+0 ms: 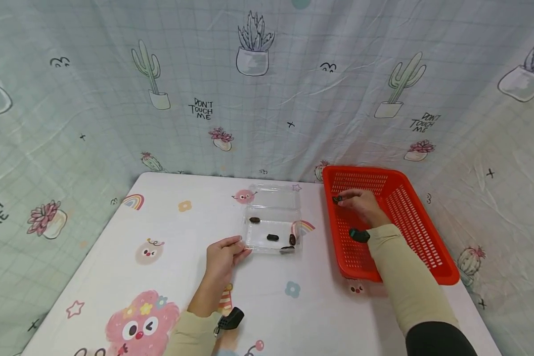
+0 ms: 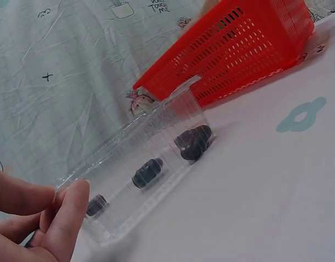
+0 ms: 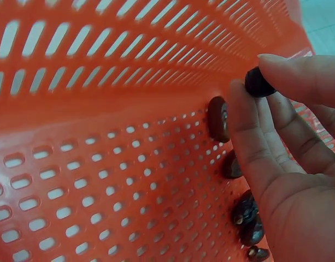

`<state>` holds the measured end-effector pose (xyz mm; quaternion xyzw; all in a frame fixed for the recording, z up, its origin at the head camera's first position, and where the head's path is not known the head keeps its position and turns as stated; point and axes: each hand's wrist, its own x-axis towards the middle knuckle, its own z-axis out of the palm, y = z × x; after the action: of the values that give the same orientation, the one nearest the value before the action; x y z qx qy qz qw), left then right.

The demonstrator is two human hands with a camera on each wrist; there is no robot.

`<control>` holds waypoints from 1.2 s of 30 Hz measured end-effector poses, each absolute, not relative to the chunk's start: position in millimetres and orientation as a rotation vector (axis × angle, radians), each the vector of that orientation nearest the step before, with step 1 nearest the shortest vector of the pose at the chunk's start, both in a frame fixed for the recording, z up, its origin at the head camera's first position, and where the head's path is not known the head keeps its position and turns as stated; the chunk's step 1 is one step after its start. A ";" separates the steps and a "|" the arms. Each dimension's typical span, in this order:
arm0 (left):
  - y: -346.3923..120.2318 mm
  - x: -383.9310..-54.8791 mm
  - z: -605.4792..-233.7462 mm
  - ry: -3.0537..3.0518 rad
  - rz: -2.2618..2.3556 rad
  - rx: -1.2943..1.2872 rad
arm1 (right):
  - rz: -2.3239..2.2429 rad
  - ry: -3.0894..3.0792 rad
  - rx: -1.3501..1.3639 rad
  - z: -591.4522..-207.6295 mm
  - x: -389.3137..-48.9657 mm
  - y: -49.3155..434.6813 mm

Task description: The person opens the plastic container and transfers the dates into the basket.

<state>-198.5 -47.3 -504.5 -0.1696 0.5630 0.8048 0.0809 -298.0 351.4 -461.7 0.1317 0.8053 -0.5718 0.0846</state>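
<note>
My left hand (image 1: 222,258) pinches the left edge of a clear plastic clamshell box (image 1: 261,231), whose lid lies folded back on the far side. Several dark, wrinkled dates (image 1: 273,237) lie spread in the box's near half; through its clear wall the left wrist view shows a date (image 2: 147,173) near the middle. Inside the red basket, my right hand (image 1: 361,203) pinches a dark date (image 3: 257,83) between thumb and fingers. Below that hand, more dates (image 3: 217,119) rest on the basket's floor, partly hidden by the palm.
The red perforated basket (image 1: 416,217) stands at the table's right side, with a gap between it and the box. A patterned white cloth (image 1: 160,222) covers the table. Printed curtains (image 1: 293,99) hang behind and along both sides.
</note>
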 end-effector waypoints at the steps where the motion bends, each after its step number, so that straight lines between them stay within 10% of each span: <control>1: -47.5 -198.3 -504.5 1.681 2.405 -0.506 | -1.689 2.408 0.387 -462.9 -297.8 351.5; 36: -48.6 -194.9 -502.7 1.692 2.404 -0.479 | -1.378 2.496 0.376 -479.0 -298.7 353.9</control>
<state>-194.9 -48.6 -502.7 -0.1603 0.5661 0.8044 0.0818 -298.7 353.9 -479.0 0.1295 0.8604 -0.4748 0.1326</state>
